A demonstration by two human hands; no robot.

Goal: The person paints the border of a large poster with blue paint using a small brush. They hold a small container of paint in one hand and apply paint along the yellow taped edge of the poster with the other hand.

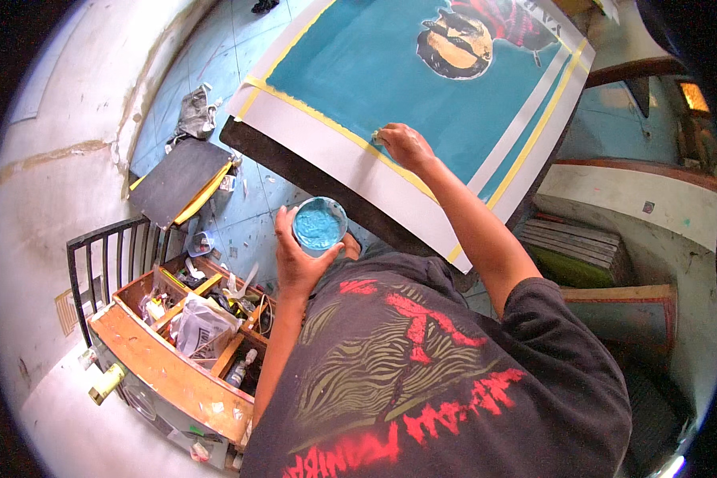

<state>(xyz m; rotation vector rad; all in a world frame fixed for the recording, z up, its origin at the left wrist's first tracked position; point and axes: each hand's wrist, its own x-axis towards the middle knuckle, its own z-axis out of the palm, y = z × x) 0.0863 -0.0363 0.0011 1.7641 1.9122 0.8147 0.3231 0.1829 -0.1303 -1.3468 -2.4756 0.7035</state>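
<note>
My left hand (295,259) is closed around a clear plastic cup of blue paint (319,224), held upright beside the near edge of the table. Out over a large painting (342,80) with a teal ground, my right hand (406,146) pinches a small pale yellowish piece (376,138), mostly hidden by the fingers; its kind is unclear. This piece is at the teal area's border, by a strip of yellow masking tape (327,125). Farther up, the painting shows a figure (456,46) in black, cream and red. A white margin (287,127) surrounds the taped area.
On the left stands an open wooden drawer unit (159,362) full of bags and small items, beside a black metal rack (111,251). A dark board (183,182) and a crumpled grey cloth (197,111) lie beyond it. Stacked slats (573,243) are at right.
</note>
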